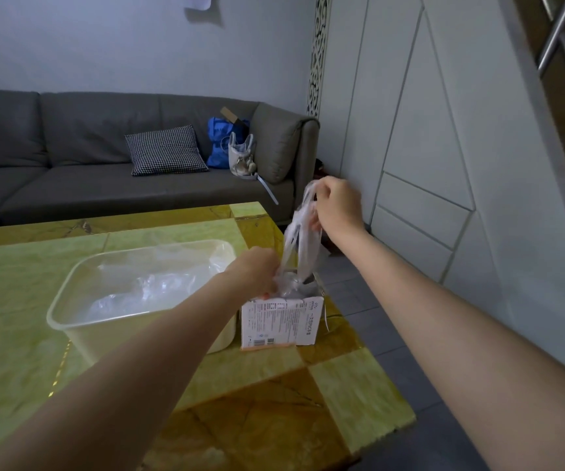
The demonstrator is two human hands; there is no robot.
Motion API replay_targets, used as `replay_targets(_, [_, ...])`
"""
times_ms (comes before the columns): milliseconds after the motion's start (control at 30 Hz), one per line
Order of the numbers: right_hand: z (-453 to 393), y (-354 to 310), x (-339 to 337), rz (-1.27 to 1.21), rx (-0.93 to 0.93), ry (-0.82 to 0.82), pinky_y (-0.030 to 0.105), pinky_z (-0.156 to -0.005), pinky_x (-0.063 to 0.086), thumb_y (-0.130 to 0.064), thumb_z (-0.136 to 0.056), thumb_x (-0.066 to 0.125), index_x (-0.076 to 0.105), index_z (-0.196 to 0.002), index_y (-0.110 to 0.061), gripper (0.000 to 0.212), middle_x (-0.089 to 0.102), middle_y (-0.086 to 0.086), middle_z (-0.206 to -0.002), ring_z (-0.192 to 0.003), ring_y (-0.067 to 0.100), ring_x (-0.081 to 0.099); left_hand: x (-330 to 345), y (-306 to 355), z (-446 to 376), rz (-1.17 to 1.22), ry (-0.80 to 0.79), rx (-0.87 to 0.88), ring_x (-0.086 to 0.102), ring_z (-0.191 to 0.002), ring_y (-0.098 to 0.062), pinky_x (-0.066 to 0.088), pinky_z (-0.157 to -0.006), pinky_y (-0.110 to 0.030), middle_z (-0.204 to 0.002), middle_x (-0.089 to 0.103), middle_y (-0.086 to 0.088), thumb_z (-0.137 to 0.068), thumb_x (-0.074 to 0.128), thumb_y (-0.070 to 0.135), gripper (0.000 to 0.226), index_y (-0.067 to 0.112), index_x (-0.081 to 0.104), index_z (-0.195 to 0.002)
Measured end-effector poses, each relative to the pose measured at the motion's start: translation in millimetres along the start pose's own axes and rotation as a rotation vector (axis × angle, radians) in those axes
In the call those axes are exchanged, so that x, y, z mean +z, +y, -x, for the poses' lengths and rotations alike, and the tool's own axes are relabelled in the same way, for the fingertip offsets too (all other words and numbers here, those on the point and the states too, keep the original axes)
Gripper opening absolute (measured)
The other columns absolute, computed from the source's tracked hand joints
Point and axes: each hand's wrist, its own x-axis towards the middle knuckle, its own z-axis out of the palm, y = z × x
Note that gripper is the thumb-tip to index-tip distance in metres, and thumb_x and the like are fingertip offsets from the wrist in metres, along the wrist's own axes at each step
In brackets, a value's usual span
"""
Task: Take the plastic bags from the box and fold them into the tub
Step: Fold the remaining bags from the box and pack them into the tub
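Inside the tub (70, 305), crumpled clear bags (145, 287); more atop the box (281, 321).

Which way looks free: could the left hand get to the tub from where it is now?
Probably yes. The left hand is at the box, and the tub stands open right beside it with nothing between.

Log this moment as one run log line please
right hand pulling plastic bag up | left hand at box top | tub holds bags | phase: extraction
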Motion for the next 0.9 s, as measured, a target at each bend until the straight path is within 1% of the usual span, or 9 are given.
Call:
replay_targets(133, [-9, -6, -9, -0.229, 0.127, 0.126, 0.034, -0.062, 0.055, -0.015, -0.099, 0.032, 0.053, -0.075, -0.01, 0.033, 0.059, 0.009, -0.072, -0.063, 0.022, 0.062, -2, 0, -1, -0.141, -0.013, -0.017, 0.063, -0.085, -0.022, 0.049, -0.074, -0.027, -0.089, 0.064, -0.009, -0.089, 0.058, 0.02, 0.02, 0.004, 0.065, -0.1])
replay_targets(233, [-16, -13, -17, -0.372, 0.204, 0.169, 0.018, -0.052, 0.035, -0.019, -0.101, 0.032, 0.049, -0.072, -0.016, 0.034, 0.048, -0.003, -0.067, -0.061, 0.007, 0.047, 0, 6, -2, -0.248, -0.081, 0.005, 0.06, -0.084, -0.022, 0.047, -0.073, -0.026, -0.093, 0.063, -0.011, -0.091, 0.054, 0.016, 0.02, 0.003, 0.064, -0.102])
replay_targets(367, [-18, -17, -23, -0.372, 0.175, 0.093, 0.019, -0.05, 0.031, -0.017, -0.1, 0.033, 0.046, -0.069, -0.016, 0.034, 0.045, -0.003, -0.065, -0.058, 0.007, 0.041, -4, 10, -6, -0.213, -0.188, 0.013, 0.06, -0.078, -0.017, 0.046, -0.066, -0.022, -0.088, 0.059, -0.006, -0.091, 0.055, 0.02, 0.027, 0.004, 0.06, -0.112])
replay_targets(467, [-12, -11, -18, -0.321, 0.188, 0.079, 0.018, -0.049, 0.03, -0.016, -0.1, 0.033, 0.046, -0.065, -0.021, 0.037, 0.045, -0.004, -0.065, -0.06, 0.008, 0.043, -27, -1, -6, 0.074, -0.141, -0.009, 0.061, -0.076, -0.013, 0.054, -0.068, -0.024, -0.11, 0.063, -0.007, -0.087, 0.062, 0.026, 0.04, 0.01, 0.054, -0.122])
replay_targets(533, [-7, -13, -13, -0.354, 0.237, 0.035, 0.022, -0.059, 0.044, -0.017, -0.1, 0.033, 0.062, -0.085, -0.012, 0.033, 0.058, 0.004, -0.081, -0.075, 0.017, 0.055, -44, -6, -1, 0.36, -0.086, 0.001, 0.058, -0.093, -0.014, 0.052, -0.07, -0.023, -0.122, 0.055, -0.003, -0.083, 0.067, 0.029, 0.056, 0.014, 0.045, -0.132])
replay_targets(600, [-5, -16, -5, -0.44, 0.329, -0.082, 0.035, -0.075, 0.054, -0.019, -0.098, 0.036, 0.064, -0.094, -0.005, 0.032, 0.065, 0.016, -0.095, -0.086, 0.028, 0.063, -55, -9, 7, 0.638, 0.006, 0.039, 0.052, -0.097, -0.009, 0.044, -0.067, -0.016, -0.119, 0.047, 0.005, -0.081, 0.069, 0.029, 0.063, 0.019, 0.039, -0.136])
replay_targets(700, [6, -27, 1, -0.573, 0.445, -0.365, 0.033, -0.068, 0.054, -0.021, -0.099, 0.04, 0.06, -0.1, -0.006, 0.025, 0.063, 0.015, -0.091, -0.076, 0.025, 0.063, -60, -10, 11, 0.948, 0.049, 0.075, 0.058, -0.095, -0.009, 0.05, -0.071, -0.02, -0.116, 0.055, 0.004, -0.076, 0.074, 0.028, 0.069, 0.02, 0.039, -0.135])
replay_targets(767, [11, -33, 2, -0.658, 0.482, -0.489, 0.034, -0.071, 0.052, -0.022, -0.099, 0.045, 0.056, -0.107, -0.004, 0.023, 0.06, 0.014, -0.091, -0.076, 0.024, 0.06, -60, -6, 12, 1.001, 0.061, 0.033, 0.062, -0.095, -0.015, 0.051, -0.065, -0.019, -0.108, 0.061, -0.002, -0.076, 0.074, 0.024, 0.056, 0.017, 0.05, -0.125])
replay_targets(900, [18, -39, -3, -0.89, 0.546, -0.557, 0.036, -0.075, 0.052, -0.043, -0.092, 0.053, 0.046, -0.123, -0.008, 0.047, 0.057, 0.015, -0.101, -0.079, 0.023, 0.06, -57, -10, 13, 1.178, 0.329, -0.122, 0.062, -0.073, -0.012, 0.049, -0.05, -0.014, -0.087, 0.064, -0.005, -0.082, 0.068, 0.012, 0.032, 0.002, 0.06, -0.112])
